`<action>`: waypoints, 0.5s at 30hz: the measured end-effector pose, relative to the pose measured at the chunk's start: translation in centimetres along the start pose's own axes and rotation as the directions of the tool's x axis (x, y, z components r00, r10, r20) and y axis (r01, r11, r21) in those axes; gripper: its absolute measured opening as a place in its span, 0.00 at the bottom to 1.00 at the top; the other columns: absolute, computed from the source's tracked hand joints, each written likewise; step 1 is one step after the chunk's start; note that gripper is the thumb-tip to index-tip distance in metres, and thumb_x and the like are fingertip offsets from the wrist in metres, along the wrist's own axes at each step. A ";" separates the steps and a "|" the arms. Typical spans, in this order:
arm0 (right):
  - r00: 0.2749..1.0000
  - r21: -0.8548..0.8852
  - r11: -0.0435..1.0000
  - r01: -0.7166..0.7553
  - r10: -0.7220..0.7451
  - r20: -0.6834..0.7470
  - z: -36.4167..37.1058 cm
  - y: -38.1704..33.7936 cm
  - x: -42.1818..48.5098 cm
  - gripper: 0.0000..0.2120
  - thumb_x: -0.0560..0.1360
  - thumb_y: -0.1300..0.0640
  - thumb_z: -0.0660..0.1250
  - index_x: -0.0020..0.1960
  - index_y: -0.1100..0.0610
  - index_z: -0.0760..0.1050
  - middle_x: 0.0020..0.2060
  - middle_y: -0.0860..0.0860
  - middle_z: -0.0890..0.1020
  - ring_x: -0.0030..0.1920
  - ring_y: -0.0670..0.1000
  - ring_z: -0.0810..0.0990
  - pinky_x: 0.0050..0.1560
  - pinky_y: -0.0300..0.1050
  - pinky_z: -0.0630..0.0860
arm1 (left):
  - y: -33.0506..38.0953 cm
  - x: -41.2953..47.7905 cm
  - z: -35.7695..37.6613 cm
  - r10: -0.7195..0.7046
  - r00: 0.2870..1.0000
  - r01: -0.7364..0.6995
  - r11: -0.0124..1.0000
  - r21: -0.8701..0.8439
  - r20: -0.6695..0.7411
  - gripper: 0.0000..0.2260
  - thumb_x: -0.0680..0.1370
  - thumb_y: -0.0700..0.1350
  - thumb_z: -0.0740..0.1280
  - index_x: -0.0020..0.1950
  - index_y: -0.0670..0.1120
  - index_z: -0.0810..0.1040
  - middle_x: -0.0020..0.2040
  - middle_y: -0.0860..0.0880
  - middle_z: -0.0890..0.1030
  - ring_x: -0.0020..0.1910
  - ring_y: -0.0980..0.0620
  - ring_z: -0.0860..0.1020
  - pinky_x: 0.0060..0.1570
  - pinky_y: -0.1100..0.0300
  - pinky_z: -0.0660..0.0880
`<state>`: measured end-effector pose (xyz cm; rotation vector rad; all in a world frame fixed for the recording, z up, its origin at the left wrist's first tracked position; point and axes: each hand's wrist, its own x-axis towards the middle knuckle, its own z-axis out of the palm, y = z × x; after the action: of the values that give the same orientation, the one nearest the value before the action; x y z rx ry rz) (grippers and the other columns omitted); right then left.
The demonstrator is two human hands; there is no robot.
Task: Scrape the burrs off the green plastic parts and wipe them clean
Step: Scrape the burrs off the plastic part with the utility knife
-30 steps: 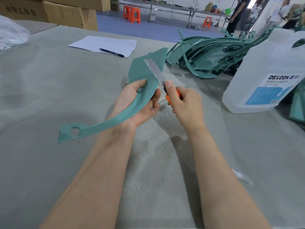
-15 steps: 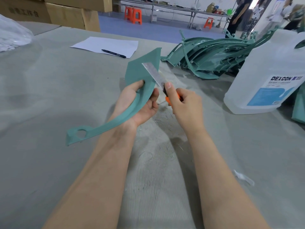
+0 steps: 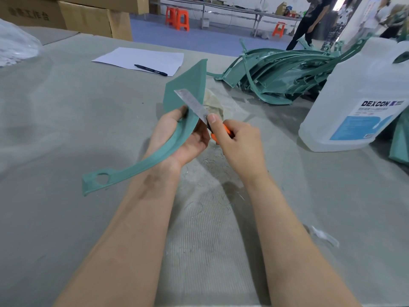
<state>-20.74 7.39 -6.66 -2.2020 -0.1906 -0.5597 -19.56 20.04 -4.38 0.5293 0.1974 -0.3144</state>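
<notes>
A long curved green plastic part (image 3: 187, 85) is held above the table by my left hand (image 3: 183, 138), which grips its narrow middle; the wide flat end points up and away, and the end with a round hole (image 3: 97, 180) hangs to the lower left. My right hand (image 3: 239, 145) grips an orange-handled utility knife (image 3: 219, 135), thumb on top. Its steel blade (image 3: 191, 104) lies against the right edge of the part's wide end. A crumpled pale cloth (image 3: 213, 100) lies on the table just behind the part.
A pile of green parts (image 3: 283, 74) lies at the back right beside a large translucent DEXCON jug (image 3: 363, 103). A sheet of paper (image 3: 141, 59) with a black pen (image 3: 150, 70) lies further back. Cardboard boxes (image 3: 93, 16) stand far left. Fine shavings (image 3: 212, 171) dot the grey table cover.
The part and both hands have shifted slightly left and down in view, and the blade has slid a little along the part's edge. Both grips are unchanged.
</notes>
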 end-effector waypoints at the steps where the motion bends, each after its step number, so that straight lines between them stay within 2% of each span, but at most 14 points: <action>1: 1.000 0.005 1.000 0.005 -0.005 0.006 0.0 0.0 0.0 0.30 0.78 0.38 0.61 0.31 0.64 0.67 0.24 0.53 0.67 0.29 0.53 0.66 0.32 0.53 0.67 | 0.0 0.0 0.1 0.005 1.000 -0.005 1.000 -0.006 -0.002 0.08 0.81 0.44 0.58 0.52 0.42 0.74 0.41 0.46 0.80 0.45 0.49 0.78 0.68 0.57 0.65; 4: 0.998 0.025 0.999 0.042 -0.043 0.042 0.2 -0.3 -0.2 0.30 0.78 0.40 0.62 0.32 0.65 0.70 0.25 0.56 0.70 0.29 0.55 0.67 0.34 0.54 0.69 | 0.1 -0.1 0.2 0.033 0.999 -0.035 0.997 -0.071 -0.026 0.09 0.80 0.41 0.59 0.43 0.40 0.75 0.32 0.45 0.79 0.34 0.50 0.79 0.53 0.57 0.74; 6: 0.995 0.021 0.997 0.070 -0.071 0.070 0.4 -0.5 -0.3 0.30 0.78 0.40 0.62 0.33 0.65 0.72 0.27 0.59 0.75 0.30 0.58 0.71 0.34 0.55 0.70 | 0.3 -0.1 0.1 0.059 0.997 -0.064 0.992 -0.107 -0.053 0.08 0.79 0.39 0.60 0.42 0.40 0.75 0.30 0.45 0.79 0.31 0.49 0.80 0.41 0.58 0.77; 7: 0.993 0.018 0.997 0.081 -0.082 0.081 0.4 -0.5 -0.3 0.29 0.77 0.40 0.62 0.33 0.65 0.73 0.27 0.59 0.76 0.30 0.58 0.72 0.34 0.55 0.71 | 0.4 0.0 0.0 0.071 0.996 -0.078 0.990 -0.117 -0.059 0.08 0.79 0.39 0.59 0.42 0.40 0.75 0.29 0.45 0.79 0.29 0.49 0.80 0.38 0.60 0.77; 12: 0.987 0.025 0.995 0.096 -0.099 0.127 0.4 -0.7 -0.5 0.29 0.77 0.39 0.62 0.34 0.65 0.75 0.28 0.59 0.76 0.30 0.57 0.73 0.34 0.54 0.72 | 0.5 0.1 -0.1 0.107 0.993 -0.112 0.982 -0.149 -0.045 0.07 0.79 0.39 0.61 0.41 0.41 0.75 0.31 0.45 0.78 0.26 0.49 0.79 0.37 0.59 0.78; 15: 0.981 0.032 0.994 0.107 -0.111 0.161 0.6 -1.1 -0.8 0.28 0.77 0.40 0.63 0.33 0.64 0.74 0.24 0.55 0.73 0.27 0.53 0.70 0.34 0.53 0.71 | 0.8 0.5 -0.6 0.104 0.994 -0.109 0.972 -0.208 -0.035 0.08 0.80 0.41 0.61 0.43 0.41 0.75 0.33 0.45 0.79 0.30 0.48 0.79 0.39 0.60 0.77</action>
<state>-21.57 8.56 -6.60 -2.2251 -0.4041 -0.4349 -18.91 20.95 -4.65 0.3336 0.2212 -0.1796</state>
